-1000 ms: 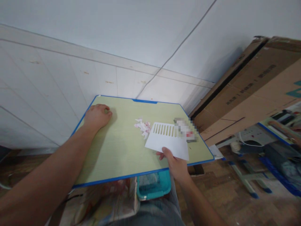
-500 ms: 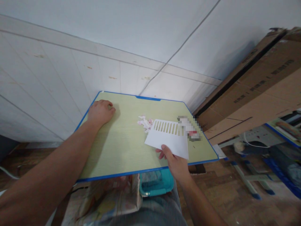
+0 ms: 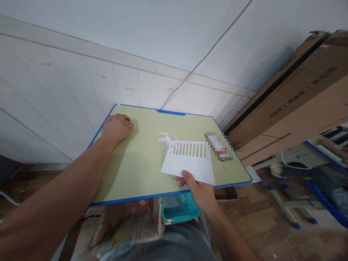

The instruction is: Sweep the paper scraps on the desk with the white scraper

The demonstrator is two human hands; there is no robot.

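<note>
A white card [image 3: 186, 167] with a row of narrow slots along its far half is in my right hand [image 3: 199, 190]. The thumb lies on top of its near edge and the fingers are underneath. Beyond the card's far left corner is a small heap of white and pinkish scraps [image 3: 167, 138], partly covered by that corner. My left hand [image 3: 116, 127] rests at the left side of the tabletop [image 3: 144, 159], fingers curled in, with nothing visible in it. Its underside is hidden.
A blurred-out long object [image 3: 219, 146] lies at the tabletop's right. Tall cardboard boxes [image 3: 288, 108] lean beside it. A teal bin [image 3: 181, 208] is below the front edge, next to a stained bag [image 3: 136, 224]. A cable [image 3: 206, 56] runs down the wall behind.
My right hand has drawn the white card slightly left and toward me, away from the blurred object. My left hand has stayed in place.
</note>
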